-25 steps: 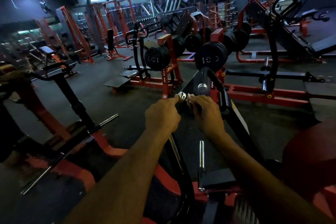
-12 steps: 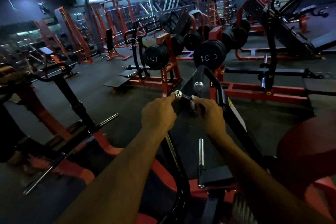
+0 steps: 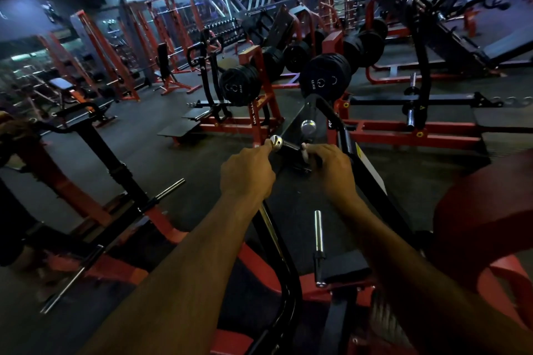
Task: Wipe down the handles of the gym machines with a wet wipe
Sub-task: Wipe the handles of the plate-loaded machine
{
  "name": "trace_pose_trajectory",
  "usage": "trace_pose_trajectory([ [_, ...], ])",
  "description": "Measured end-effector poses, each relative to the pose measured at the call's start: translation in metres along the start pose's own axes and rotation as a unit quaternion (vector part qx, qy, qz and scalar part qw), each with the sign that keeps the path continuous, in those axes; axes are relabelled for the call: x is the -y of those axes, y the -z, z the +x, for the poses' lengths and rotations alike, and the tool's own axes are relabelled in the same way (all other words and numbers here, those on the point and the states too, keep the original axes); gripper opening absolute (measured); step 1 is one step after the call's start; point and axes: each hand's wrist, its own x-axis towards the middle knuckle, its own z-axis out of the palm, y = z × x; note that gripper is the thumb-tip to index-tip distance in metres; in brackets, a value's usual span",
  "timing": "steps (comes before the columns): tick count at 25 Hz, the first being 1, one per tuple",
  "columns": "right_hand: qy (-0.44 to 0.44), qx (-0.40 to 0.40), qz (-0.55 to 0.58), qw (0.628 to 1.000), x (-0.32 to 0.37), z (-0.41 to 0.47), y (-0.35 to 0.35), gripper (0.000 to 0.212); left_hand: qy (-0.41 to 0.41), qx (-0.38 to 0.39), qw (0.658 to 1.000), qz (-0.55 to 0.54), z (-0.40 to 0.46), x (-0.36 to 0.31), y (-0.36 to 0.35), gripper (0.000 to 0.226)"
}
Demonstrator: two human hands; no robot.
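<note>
2 hands meet at a short black handle [image 3: 290,147] with a chrome end cap, near the scene's middle. the right hand [image 3: 331,167] curls round its right end, a bit of white wet wipe [image 3: 304,150] showing at the fingers. the left hand [image 3: 248,174] pinches the chrome cap. black weight plates [image 3: 324,76] stand beyond.

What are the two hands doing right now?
Left hand: fingers curled, pinching the shiny end of the handle.
Right hand: curled around the handle, holding a white wipe against it.
</note>
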Motion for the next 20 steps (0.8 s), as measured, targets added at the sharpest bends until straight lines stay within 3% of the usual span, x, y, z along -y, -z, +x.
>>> trace_pose_trajectory([
  [3, -0.118, -0.018, 0.095, 0.988, 0.020, 0.016, -0.009, 0.013, -0.008, -0.008, 1.000, 0.002, 0.001, 0.001, -0.002, 0.060],
  [7, -0.009, -0.017, 0.020, 1.000, 0.018, -0.004, -0.011, 0.021, -0.009, -0.006, 1.000, 0.003, 0.000, -0.001, 0.000, 0.057],
  [9, -0.004, -0.021, 0.005, 1.000, -0.003, -0.015, -0.003, 0.019, -0.008, -0.007, 1.000, -0.001, 0.000, -0.001, 0.000, 0.056],
  [13, -0.177, -0.063, 0.122, 0.975, -0.004, -0.002, -0.004, 0.011, -0.010, -0.014, 1.000, -0.009, 0.001, 0.001, -0.003, 0.054],
  [15, -0.207, -0.075, 0.139, 0.966, 0.006, 0.003, -0.012, 0.015, -0.010, -0.010, 1.000, -0.018, 0.001, 0.001, -0.003, 0.051],
  [20, -0.067, -0.057, 0.136, 0.987, -0.005, -0.024, -0.016, 0.025, -0.014, -0.016, 1.000, -0.015, 0.001, 0.002, -0.005, 0.052],
])
